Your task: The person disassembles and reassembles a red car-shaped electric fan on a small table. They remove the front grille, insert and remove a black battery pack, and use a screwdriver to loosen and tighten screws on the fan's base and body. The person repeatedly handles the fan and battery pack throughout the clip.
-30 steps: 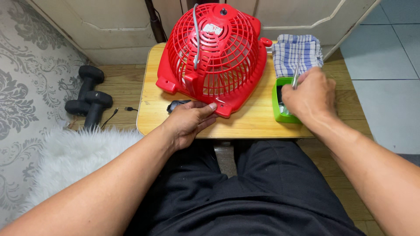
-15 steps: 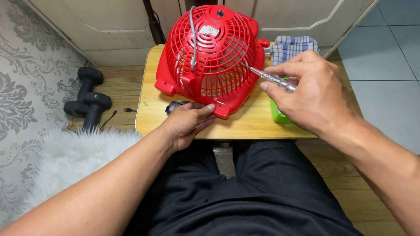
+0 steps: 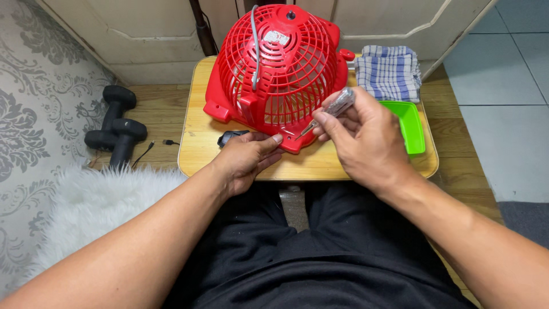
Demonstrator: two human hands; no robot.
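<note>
fan: the red fan housing point(image 3: 274, 68) lay grille-up on the wooden surface point(image 3: 197, 143), just ahead of you.
left hand: your left hand point(image 3: 243, 160) pressed flat, fingers loose, against its near rim.
right hand: your right hand point(image 3: 360, 137) gripped a clear-handled screwdriver point(image 3: 329, 111), tip at the rim.
advice: you needed the tip square in the screw, housing pinned.
tray: the green tray point(image 3: 413, 123) beside you; contents hidden.

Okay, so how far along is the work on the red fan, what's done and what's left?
Done: the red fan lies grille-up on the small wooden table, and a screwdriver is in the right hand.
In hand: its tip points at the fan's near bottom edge while the left hand steadies that edge.
Left: the grille is still attached, and the green tray shows nothing inside, so no removed screws are visible.
</note>
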